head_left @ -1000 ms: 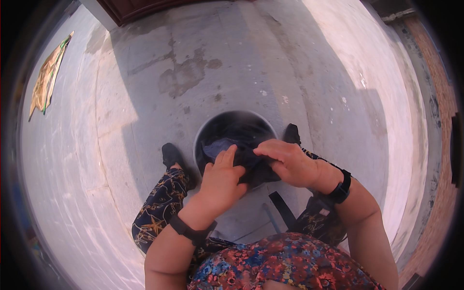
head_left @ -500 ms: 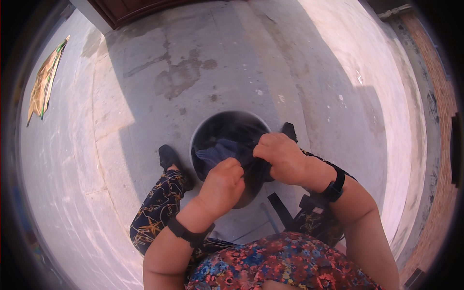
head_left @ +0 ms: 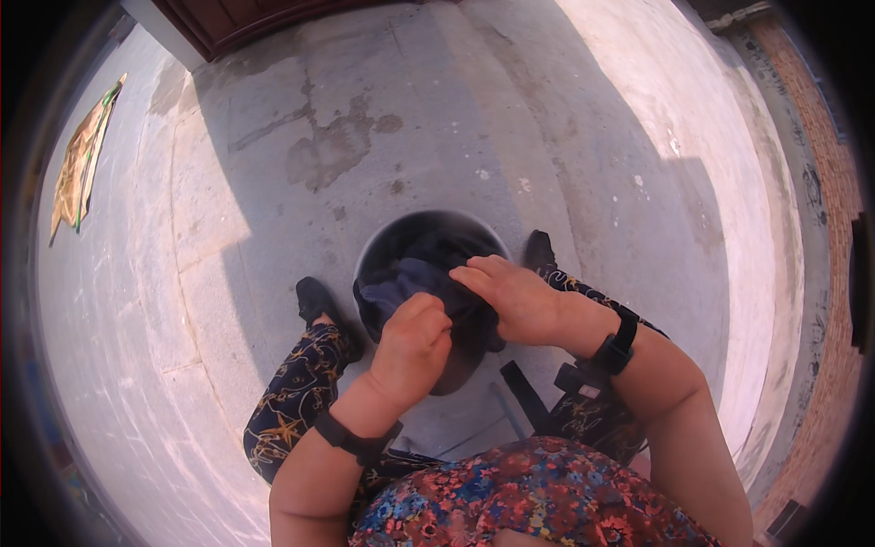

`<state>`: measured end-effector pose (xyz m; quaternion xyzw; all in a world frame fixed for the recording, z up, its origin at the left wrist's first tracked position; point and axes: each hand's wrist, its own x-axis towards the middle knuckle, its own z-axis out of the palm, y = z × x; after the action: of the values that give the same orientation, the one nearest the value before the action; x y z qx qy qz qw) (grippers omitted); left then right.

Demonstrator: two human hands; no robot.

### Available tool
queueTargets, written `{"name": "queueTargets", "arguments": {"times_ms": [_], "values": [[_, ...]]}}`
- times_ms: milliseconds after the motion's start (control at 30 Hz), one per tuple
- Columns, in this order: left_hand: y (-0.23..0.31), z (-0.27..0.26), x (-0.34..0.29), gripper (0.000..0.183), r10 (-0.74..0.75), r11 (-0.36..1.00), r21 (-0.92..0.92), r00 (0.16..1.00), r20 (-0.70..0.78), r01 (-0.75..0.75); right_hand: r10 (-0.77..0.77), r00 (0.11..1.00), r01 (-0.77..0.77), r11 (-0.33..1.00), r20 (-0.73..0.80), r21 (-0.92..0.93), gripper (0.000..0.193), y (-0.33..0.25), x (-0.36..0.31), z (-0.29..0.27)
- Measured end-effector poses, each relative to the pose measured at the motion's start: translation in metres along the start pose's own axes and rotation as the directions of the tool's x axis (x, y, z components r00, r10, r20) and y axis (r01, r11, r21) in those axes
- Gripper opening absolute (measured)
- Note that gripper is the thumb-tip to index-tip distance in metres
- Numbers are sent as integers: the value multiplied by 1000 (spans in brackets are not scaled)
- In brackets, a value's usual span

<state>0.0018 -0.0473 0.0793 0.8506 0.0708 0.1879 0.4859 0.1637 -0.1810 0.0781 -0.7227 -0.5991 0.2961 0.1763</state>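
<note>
A dark round basin (head_left: 369,244) with a pale rim stands on the ground between my feet, dark cloth (head_left: 447,244) inside it. A bluish-grey knit-looking cloth (head_left: 415,278) bunches up at its middle. My left hand (head_left: 412,348) is closed on the near edge of this bluish-grey cloth, fingertips turned inward. Over the right side of the basin, my right hand (head_left: 515,296) has its fingers stretched out and lying against the dark cloth; its thumb is hidden. The lower part of the basin is partly covered by my hands.
My dark shoes stand left (head_left: 316,299) and right (head_left: 540,248) of the basin. A black strap (head_left: 524,392) hangs by my right leg. Farther off are a tan sheet (head_left: 87,164) at left, a dark red door-like panel (head_left: 264,20) and a brick wall (head_left: 793,100).
My right hand has gone from a pinch to stretched fingers and shifted slightly left over the basin. My left hand stays closed nearly in place. The bluish-grey cloth has shifted a little.
</note>
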Motion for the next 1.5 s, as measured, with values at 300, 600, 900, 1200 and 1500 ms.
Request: {"name": "queueTargets", "arguments": {"times_ms": [300,600,900,1200,1500], "values": [[5,3,0,13,12,998,-66,1000,-17,-13,-46,999,48,992,-19,117,54,24,11,21],[1,4,-3,63,-443,872,271,892,86,407,120,955,-67,978,-271,199,38,24,15,6],[11,6,5,64,-601,756,410,789,126,510,240,926,-145,939,-293,311,27,7,31,5],[11,-20,12,45,-511,806,375,858,49,458,112,960,-106,994,-256,37,26,8,30,2],[4,-16,11,32,-471,868,208,880,57,451,200,966,-213,975,-165,-62,34,1,32,1]]}}
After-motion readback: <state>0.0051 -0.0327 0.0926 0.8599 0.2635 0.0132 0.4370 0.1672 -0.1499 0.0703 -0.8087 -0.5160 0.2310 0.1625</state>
